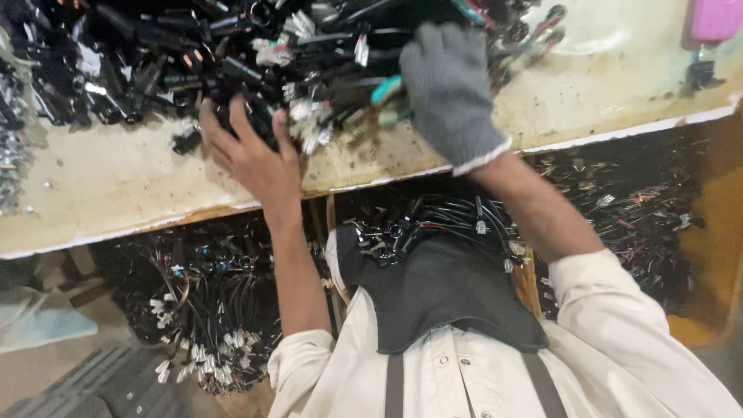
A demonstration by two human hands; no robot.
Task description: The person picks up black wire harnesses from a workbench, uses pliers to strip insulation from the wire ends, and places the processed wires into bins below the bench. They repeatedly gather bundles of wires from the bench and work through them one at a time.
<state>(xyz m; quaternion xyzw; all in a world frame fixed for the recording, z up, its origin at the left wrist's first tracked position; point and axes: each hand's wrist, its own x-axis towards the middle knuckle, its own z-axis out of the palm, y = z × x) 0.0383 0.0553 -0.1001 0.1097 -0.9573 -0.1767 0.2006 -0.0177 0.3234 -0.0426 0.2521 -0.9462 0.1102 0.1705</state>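
Apron [441,302] nearest; left fingers [232,128] buried in cable pile [193,62].

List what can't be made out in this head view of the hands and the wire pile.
- Left hand: fingertips buried in the black wire harness pile, so any grip is hidden.
- Right hand: the grey glove and its turned back hide the palm; whether it holds the green-tipped wires is unclear.
- Pink object: cut off by the top right edge.
- Wire bundles under the table: dark, too small to tell apart.
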